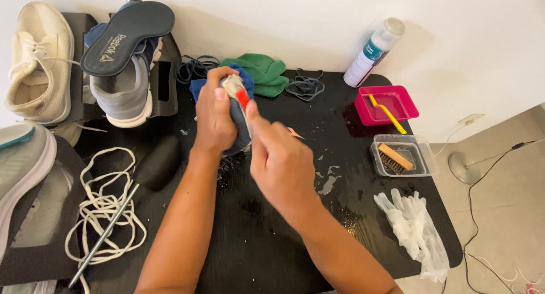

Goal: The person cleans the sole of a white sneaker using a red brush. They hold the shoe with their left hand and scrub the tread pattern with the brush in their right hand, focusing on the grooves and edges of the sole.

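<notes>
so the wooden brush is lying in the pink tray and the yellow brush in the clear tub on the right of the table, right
No, they are swapped. The head view shows the wooden brush in the clear tub and the yellow brush in the pink tray, both at the right of the table.

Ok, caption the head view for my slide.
Left hand grips a grey shoe over a wet black table; right hand touches it.

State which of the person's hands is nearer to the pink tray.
Right. The right hand is mid-table, closer to the pink tray; the left hand lies farther left, gripping a shoe.
</notes>
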